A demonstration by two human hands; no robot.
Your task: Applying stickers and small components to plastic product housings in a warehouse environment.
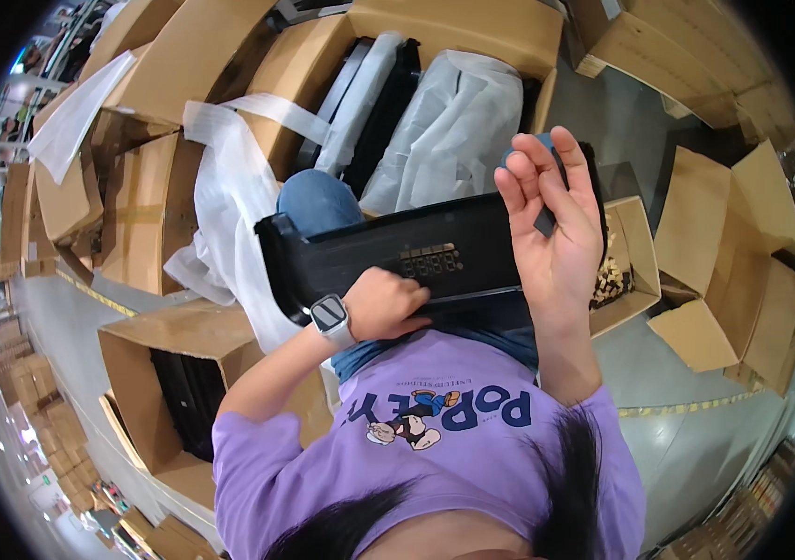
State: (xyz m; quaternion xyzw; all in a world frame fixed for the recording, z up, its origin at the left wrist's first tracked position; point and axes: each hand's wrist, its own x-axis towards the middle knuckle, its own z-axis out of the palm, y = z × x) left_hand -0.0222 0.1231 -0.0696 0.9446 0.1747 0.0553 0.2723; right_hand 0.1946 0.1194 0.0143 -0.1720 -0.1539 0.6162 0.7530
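A long black plastic panel point(351, 266) with raised edges lies across my lap, over my jeans. Near its middle is a group of digit-shaped cutouts point(430, 261). My left hand point(386, 303), with a watch on the wrist, rests on the panel just below the cutouts. Its fingers are curled in, and what they hold, if anything, is hidden. Above the panel's right part my right hand point(554, 210) is raised, palm showing and fingers loosely bent and apart. Nothing shows in it.
Ahead, a large carton point(309, 47) holds black panels and a piece wrapped in white foam sheet point(453, 121). A small box of brass-coloured parts point(635, 247) stands at my right. An open carton point(729, 252) lies beyond it. Another carton point(159, 401) with black pieces is at left.
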